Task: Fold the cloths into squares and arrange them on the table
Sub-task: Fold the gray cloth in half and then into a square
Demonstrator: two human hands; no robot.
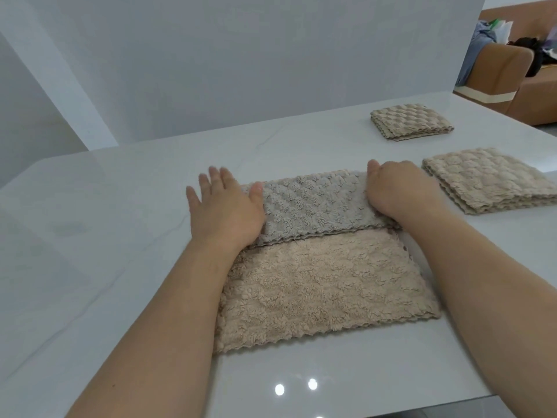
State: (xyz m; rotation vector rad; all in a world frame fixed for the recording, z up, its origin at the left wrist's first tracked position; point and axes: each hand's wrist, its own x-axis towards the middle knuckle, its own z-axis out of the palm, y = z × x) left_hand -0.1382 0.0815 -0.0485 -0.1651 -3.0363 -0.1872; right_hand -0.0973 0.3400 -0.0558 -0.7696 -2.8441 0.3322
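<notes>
Cloth (319, 285) lies mid-table (90, 224), near the front edge. A grey flap covers its far half, scalloped edge running straight across.

Left hand (224, 206) lies flat, fingers spread, on the flap's left end. Right hand (401, 191) covers the right end; fingers hidden, grip unclear.

Two folded cloths sit right, one near (488, 182) and one farther (410, 122), well apart. Broad tabletop stretches left.

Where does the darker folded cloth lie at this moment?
In the head view, the darker folded cloth lies at the far right of the table, behind the paler folded cloth.
</notes>
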